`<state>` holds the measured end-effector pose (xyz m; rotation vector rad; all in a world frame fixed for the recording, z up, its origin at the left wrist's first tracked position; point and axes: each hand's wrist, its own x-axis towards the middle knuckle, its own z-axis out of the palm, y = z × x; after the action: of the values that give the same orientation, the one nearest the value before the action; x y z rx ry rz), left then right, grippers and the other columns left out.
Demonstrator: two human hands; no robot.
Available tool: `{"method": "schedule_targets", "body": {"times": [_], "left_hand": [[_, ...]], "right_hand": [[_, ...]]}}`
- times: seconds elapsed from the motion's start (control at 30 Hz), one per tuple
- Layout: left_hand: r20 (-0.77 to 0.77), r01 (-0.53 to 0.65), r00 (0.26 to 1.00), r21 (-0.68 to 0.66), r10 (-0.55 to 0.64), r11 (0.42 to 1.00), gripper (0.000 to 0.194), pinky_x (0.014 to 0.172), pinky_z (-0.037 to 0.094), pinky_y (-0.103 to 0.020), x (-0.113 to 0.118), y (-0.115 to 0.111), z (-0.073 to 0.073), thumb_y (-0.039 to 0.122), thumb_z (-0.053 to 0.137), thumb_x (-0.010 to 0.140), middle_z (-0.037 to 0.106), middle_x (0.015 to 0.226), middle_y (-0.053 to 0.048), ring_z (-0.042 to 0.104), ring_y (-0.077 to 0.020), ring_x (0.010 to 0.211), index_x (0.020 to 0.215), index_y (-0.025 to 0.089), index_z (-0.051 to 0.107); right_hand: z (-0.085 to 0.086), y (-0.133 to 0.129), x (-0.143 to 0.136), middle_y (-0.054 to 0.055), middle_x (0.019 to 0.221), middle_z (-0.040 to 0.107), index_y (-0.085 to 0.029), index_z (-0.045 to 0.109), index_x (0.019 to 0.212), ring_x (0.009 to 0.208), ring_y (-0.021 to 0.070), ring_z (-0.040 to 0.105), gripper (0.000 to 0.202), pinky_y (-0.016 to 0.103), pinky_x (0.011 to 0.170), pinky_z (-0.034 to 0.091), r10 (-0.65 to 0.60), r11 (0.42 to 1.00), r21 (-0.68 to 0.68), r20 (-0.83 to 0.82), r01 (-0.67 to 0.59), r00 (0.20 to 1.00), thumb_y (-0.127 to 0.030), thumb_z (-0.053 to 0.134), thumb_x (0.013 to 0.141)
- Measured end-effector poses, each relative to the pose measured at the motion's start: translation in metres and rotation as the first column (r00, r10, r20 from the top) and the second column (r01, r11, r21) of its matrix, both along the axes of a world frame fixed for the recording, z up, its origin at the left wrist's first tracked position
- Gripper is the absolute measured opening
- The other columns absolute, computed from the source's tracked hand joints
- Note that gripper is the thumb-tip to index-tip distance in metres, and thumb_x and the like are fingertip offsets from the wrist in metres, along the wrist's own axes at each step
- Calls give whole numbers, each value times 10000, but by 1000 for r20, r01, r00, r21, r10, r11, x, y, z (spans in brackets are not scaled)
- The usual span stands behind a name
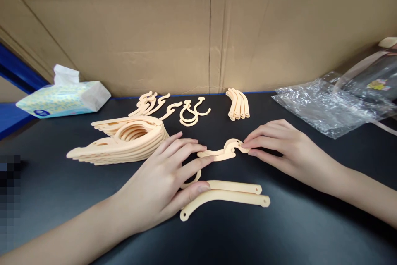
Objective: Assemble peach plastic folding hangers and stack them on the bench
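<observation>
My left hand (169, 176) lies with its fingers spread, the fingertips resting on the left end of two small wavy cream pieces (221, 155). Its thumb rests over one of two long, slightly bent cream bars (229, 196) with holes at their ends. Part of a cream hook (195, 179) shows beneath this hand; the rest is covered. My right hand (281, 149) is closed, pinching the curved right end of the wavy pieces between thumb and fingers. How the two wavy pieces join is too small to tell.
Left of my left hand is a stack of cream hanger-shaped parts (142, 145). Loose cream hooks (189, 118) and a bundle of bent bars (238, 103) lie farther back. A tissue pack (68, 97) sits at the left, clear plastic bags (331, 106) at the right, cardboard (161, 29) behind.
</observation>
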<state>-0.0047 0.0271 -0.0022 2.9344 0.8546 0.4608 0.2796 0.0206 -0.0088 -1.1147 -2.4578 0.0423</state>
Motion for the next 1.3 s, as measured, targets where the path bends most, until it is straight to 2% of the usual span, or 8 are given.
{"method": "schedule_targets", "body": {"times": [0.33, 0.6, 1.3], "left_hand": [[27, 2, 1000, 43, -3, 999, 299, 1111, 275, -493, -1, 1, -3, 307, 419, 967, 605, 1202, -39, 471, -229, 1206, 1169, 276, 636], [-16, -8, 1000, 13, 8, 1000, 348, 1110, 258, -490, 2, 1, -1, 323, 402, 968, 573, 1241, -51, 466, -222, 1207, 1282, 261, 538], [-10, -29, 1000, 7, 29, 1000, 352, 1123, 242, -445, 2, 0, -2, 347, 413, 964, 577, 1243, -60, 457, -213, 1222, 1261, 201, 533]], "right_hand": [[0, 1, 1, -1, 976, 678, -254, 625, 935, 890, 159, 612, 126, 353, 857, 381, -16, 999, -36, 0, 16, 1000, -254, 499, 928], [-1, 1, 2, 4, 996, 666, -246, 608, 942, 904, 158, 603, 139, 351, 873, 368, -10, 999, -43, 9, 10, 1000, -214, 473, 934], [2, 0, 0, 8, 1007, 659, -245, 612, 960, 915, 160, 595, 124, 363, 882, 370, 6, 1000, -8, 25, -6, 1000, -239, 491, 933]]}}
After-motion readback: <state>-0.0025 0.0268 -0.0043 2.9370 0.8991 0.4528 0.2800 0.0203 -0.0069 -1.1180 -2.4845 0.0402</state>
